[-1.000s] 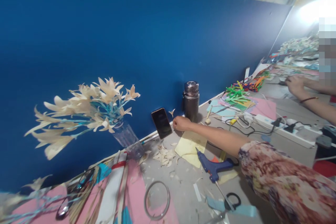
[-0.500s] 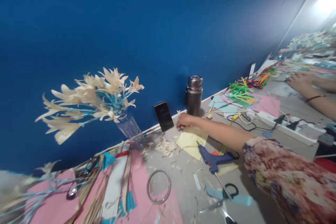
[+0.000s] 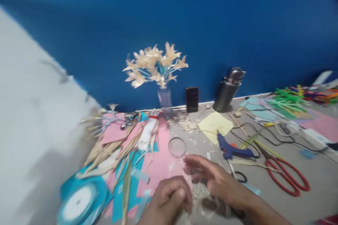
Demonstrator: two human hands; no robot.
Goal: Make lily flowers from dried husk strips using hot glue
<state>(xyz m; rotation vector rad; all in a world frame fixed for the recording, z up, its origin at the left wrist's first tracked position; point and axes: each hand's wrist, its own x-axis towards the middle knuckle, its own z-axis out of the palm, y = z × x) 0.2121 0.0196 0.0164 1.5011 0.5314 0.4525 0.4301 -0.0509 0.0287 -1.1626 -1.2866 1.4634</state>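
Observation:
At the front of the table, my left hand is closed, its thumb laid over curled fingers; what it holds, if anything, is hidden. Close beside it, my right hand is open, with loosely bent fingers and nothing visible between them. Pale scraps lie under and between both hands. Just beyond my fingers, a roll of clear tape rests on pink paper. A blue hot glue gun lies past my right hand, partly over yellow paper.
Cream flowers stand in a clear vase against the blue wall. A phone and a dark flask are right of it. Red-handled scissors lie at right, near cables. A blue ribbon spool sits front left beside dried strips.
My right hand has drawn back from beside the phone and flask to the front, its fingers now apart. My left hand has come into view. The camera has turned left.

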